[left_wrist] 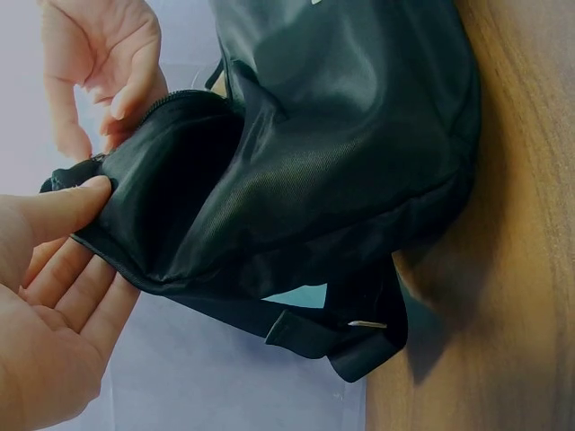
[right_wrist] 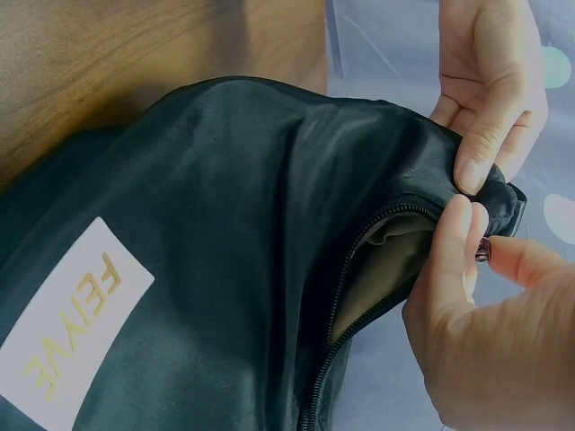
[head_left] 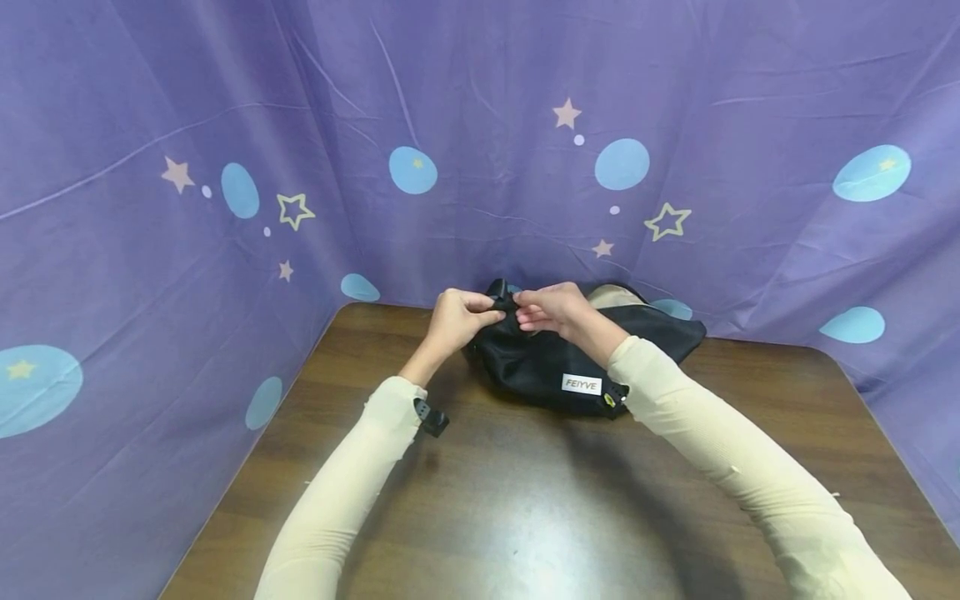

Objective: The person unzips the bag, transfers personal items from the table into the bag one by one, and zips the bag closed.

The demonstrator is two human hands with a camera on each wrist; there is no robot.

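Note:
A black bag [head_left: 525, 358] with a white FEIYVE label [head_left: 581, 384] lies at the back of the table. My left hand [head_left: 453, 321] pinches the bag's fabric at its left end, thumb on top, beside the zipper's end. Close against it, my right hand [head_left: 558, 310] pinches a small dark zipper pull [right_wrist: 483, 250]; the fingers hide part of it. Between the toothed edges of the zipper [right_wrist: 334, 337] the mouth gapes, and tan lining [right_wrist: 384, 274] shows inside. A black strap [left_wrist: 359, 337] with a metal slider hangs below the bag in the left wrist view.
The brown wooden table [head_left: 480, 492] extends in front of the bag. A purple curtain [head_left: 495, 192] with stars and blue ovals hangs behind and at both sides, close to the bag. Black wrist devices [head_left: 431, 417] sit on both sleeves.

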